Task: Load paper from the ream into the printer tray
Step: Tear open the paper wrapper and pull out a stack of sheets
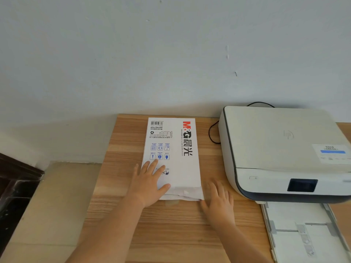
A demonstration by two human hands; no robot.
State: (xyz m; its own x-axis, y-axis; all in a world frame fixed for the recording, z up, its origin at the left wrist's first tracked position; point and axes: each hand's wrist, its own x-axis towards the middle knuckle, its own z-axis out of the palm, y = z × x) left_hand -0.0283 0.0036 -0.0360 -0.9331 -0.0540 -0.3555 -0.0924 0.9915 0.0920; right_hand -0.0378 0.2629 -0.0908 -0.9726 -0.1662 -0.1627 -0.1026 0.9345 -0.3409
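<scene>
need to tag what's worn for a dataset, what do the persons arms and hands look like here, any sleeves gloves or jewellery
Both forearms are bare up to the bottom edge of the picture, so no sleeves show. The left hand and right hand wear no gloves, and no rings, watch or bracelets can be seen. The picture is too soft to rule out something very small.

The table (pixel 171 224) is seen to be wood-grain, matt. The ream (pixel 176 145) is wrapped in smooth white paper (slightly glossy), and the printer (pixel 275 145) is cased in matt plastic.

Two bare forearms, no sleeves; left grip (pixel 147 182) and right grip (pixel 219 202) ungloved, ringless
</scene>
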